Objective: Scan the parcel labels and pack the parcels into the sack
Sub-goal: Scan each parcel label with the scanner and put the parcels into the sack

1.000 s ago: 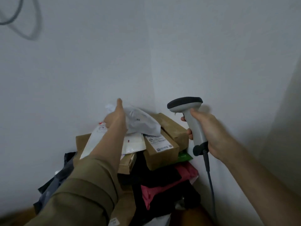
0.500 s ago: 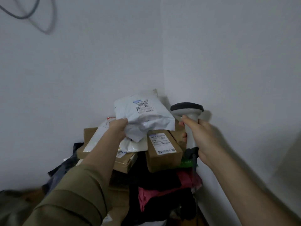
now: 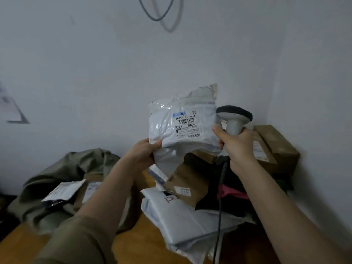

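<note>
The white parcel [image 3: 182, 128] hangs above the desk [image 3: 144, 242], pinched in your left hand [image 3: 142, 155] label-up, just beside the scanner [image 3: 233, 121] your right hand [image 3: 237, 145] clenches, likely for scanning.

Bare orange-brown wooden tabletop [image 3: 133, 242] lies open between the crumpled olive fabric sack [image 3: 62, 168] and, right of that sack, the heap of white mailers [image 3: 182, 216], which blocks the corner.

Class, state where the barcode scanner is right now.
In the head view, right of centre: the right hand grips the barcode scanner beside the white parcel, which the left hand holds.
</note>
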The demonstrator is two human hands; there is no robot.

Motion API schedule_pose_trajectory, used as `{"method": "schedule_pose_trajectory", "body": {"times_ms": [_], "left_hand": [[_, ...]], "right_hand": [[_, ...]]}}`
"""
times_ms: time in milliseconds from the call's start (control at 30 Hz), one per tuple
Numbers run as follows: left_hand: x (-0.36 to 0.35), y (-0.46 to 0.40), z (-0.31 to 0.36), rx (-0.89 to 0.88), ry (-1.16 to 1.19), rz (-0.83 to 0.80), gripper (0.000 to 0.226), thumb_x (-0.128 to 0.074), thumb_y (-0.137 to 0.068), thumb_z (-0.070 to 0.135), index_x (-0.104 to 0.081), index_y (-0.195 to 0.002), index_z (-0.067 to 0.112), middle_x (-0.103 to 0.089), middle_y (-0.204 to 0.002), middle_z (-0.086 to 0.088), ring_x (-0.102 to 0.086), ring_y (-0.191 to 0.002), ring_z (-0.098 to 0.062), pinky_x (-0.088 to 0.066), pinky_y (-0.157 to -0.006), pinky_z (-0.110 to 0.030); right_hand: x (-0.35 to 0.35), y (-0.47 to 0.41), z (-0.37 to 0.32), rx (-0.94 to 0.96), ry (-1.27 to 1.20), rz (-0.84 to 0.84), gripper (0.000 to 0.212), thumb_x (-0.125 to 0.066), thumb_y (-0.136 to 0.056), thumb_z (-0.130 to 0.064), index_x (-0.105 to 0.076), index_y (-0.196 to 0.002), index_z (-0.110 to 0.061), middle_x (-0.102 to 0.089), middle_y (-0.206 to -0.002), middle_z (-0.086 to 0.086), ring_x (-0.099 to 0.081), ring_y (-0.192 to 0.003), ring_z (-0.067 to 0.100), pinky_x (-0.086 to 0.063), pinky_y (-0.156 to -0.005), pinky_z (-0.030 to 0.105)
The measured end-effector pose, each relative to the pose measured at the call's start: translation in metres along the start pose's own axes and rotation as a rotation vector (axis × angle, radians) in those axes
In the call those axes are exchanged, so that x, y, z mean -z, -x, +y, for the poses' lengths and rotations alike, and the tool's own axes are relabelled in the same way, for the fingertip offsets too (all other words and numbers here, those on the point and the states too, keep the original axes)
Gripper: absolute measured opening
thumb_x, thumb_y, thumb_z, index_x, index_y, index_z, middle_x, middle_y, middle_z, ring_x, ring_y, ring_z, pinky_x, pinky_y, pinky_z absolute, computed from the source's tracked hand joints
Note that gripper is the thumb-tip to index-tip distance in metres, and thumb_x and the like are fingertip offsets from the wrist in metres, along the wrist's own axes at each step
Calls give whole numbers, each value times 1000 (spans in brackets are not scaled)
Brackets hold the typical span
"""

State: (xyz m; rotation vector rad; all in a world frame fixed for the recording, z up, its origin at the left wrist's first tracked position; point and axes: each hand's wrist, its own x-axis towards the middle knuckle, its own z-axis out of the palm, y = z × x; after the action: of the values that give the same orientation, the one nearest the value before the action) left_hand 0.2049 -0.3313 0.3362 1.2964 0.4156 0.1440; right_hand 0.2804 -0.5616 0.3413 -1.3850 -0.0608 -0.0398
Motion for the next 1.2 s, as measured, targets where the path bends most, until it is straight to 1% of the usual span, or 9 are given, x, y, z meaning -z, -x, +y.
{"method": "schedule_pose_trajectory", "body": {"times_ms": [67, 167, 267, 433, 567, 700, 833, 1067, 1200], "left_hand": [[29, 29, -4, 18, -43, -19, 39, -63, -88, 3, -55, -126, 0, -65, -117, -18, -67, -95, -27, -60, -76, -36], [63, 67, -6, 40, -62, -136, 63, -83, -68, 15, -59, -126, 8, -64, -126, -15, -66, -106, -30, -58, -82, -40], [90, 95, -11, -20, 51, -161, 50, -73, -80, 22, -60, -126, 6, -66, -124, -15, -67, -105, -29, -58, -82, -38], [170, 120, -25, -41, 48, 75, 50, -75, -77, 22, -63, -122, 6, -69, -117, -15, -67, -106, -31, -53, -93, -47], [240, 121, -44, 48, 66, 340, 49, -84, -71, 23, -66, -113, 4, -73, -105, -16, -71, -94, -33, -58, -79, -46], [314, 90, -79, 149, 48, 487, 92, -99, -35, 38, -65, -115, 8, -73, -105, -14, -71, -90, -36, -57, -79, -53], [356, 53, -117, 175, 60, 629, 102, -98, -23, 33, -63, -114, 7, -71, -105, -14, -70, -87, -37, -57, -76, -55], [308, 85, -111, 209, 60, 847, 81, -93, -60, 26, -51, -127, 6, -63, -117, -13, -61, -104, -37, -52, -90, -50], [306, 78, -120, 228, 26, 897, 85, -91, -63, 27, -46, -133, 9, -61, -119, -13, -59, -105, -36, -50, -80, -44]], "right_hand": [[-19, 16, 7, 4, 91, -6, 65, -89, -68, -31, -56, -116, -3, -67, -101, 11, -68, -85, 22, -59, -73, 38], [-48, 42, 15, -3, 146, -44, 60, -90, -67, -23, -56, -112, -5, -67, -101, 12, -69, -88, 26, -60, -78, 47], [-79, 74, 25, -54, 179, -86, 59, -88, -69, -20, -53, -114, -4, -65, -104, 13, -68, -88, 26, -59, -78, 47], [-135, 135, 34, -154, 184, -141, 41, -77, -83, -25, -57, -113, -5, -67, -94, 12, -66, -77, 21, -56, -66, 34], [-159, 181, 18, -223, 158, -268, 28, -59, -96, -37, -59, -106, -11, -63, -84, 7, -62, -67, 16, -51, -60, 27], [-163, 211, 0, -323, 131, -467, 36, -52, -100, -39, -62, -102, -5, -62, -72, 9, -60, -56, 15, -50, -53, 25], [-159, 224, -13, -370, 200, -611, 47, -51, -99, -46, -69, -105, -4, -64, -73, 12, -60, -63, 18, -50, -61, 29], [-150, 228, -38, -360, 239, -658, 44, -49, -101, -41, -66, -105, 0, -67, -105, 19, -57, -58, 15, -49, -58, 29], [-139, 230, -48, -350, 196, -624, 38, -50, -102, -37, -60, -104, -1, -63, -101, 15, -52, -52, 13, -46, -50, 23]]}}
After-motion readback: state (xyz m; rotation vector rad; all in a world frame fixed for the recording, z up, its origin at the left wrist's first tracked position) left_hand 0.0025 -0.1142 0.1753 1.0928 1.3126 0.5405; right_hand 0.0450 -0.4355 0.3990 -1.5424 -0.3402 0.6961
